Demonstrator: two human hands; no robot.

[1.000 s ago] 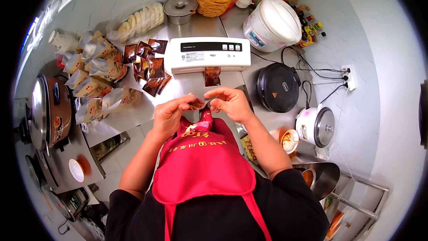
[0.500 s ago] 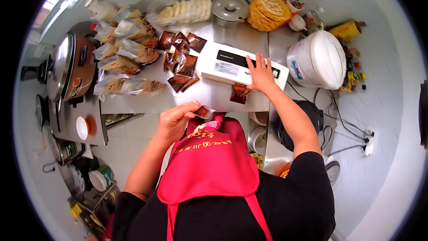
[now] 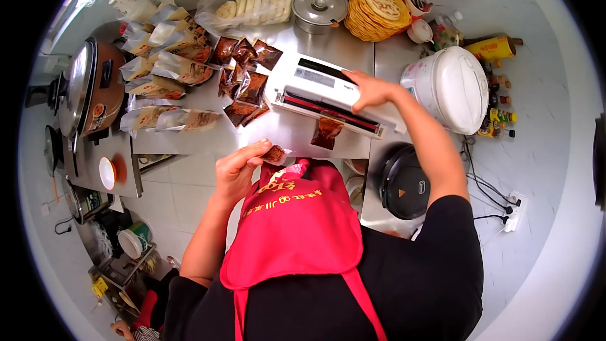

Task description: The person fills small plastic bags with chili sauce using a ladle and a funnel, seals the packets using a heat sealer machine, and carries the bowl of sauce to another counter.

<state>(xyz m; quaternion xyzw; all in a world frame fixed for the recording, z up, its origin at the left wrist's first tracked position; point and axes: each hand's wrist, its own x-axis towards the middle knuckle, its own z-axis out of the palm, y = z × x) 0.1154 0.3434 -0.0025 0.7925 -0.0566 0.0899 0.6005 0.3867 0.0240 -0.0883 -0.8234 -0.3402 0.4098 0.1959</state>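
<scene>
The white vacuum sealer lies on the steel counter with its lid raised, showing the dark slot along its front. My right hand grips the lid, thumb at the front and fingers over the back. At the sealer's front edge hangs a clear pouch of dark red sauce, its upper end in the slot. My left hand pinches a smaller sauce pouch in front of my red apron, just off the counter's edge. Left of the sealer is a loose pile of sauce pouches.
Printed packets stand in rows at the left, beside a brown cooker. Along the back are a bag of pale flat buns, a lidded pot and stacked flatbreads. A white rice cooker stands right. Part of another person shows lower left.
The sealer's lid has come up, uncovering its slot. My right hand has shifted from pressing flat on top to gripping the lid. My left hand keeps its pouch.
</scene>
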